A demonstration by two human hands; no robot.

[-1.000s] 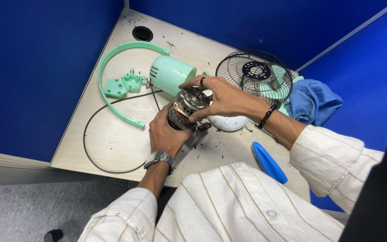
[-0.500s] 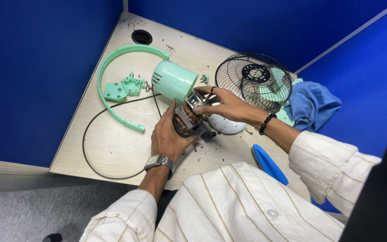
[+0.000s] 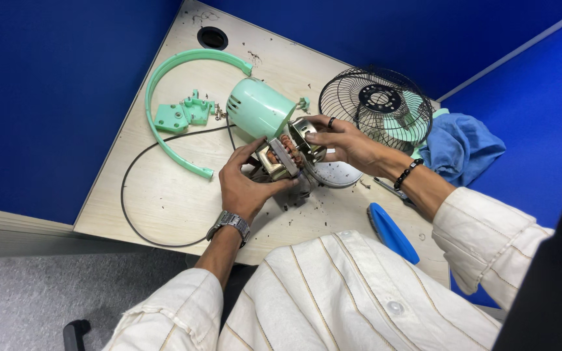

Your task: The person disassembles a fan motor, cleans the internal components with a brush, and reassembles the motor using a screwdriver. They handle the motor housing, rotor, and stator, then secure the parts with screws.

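Head view. My left hand (image 3: 245, 185) grips the motor (image 3: 285, 155), a metal block with copper windings, from below; my right hand (image 3: 345, 140) closes its fingers on the motor's far end. The motor sits mid-desk, touching the smooth mint housing (image 3: 255, 117) just behind it. Left of the motor lie a curved mint arc (image 3: 164, 78), an angular mint bracket (image 3: 180, 116) and a thin black cable (image 3: 139, 214) looping forward. Right of it stand a black wire grille (image 3: 375, 107), a crumpled blue cloth (image 3: 460, 149) and a blue handle (image 3: 391, 233). The pale wood-grain desk (image 3: 157, 201) carries dark debris, enclosed by blue partitions (image 3: 47, 97).
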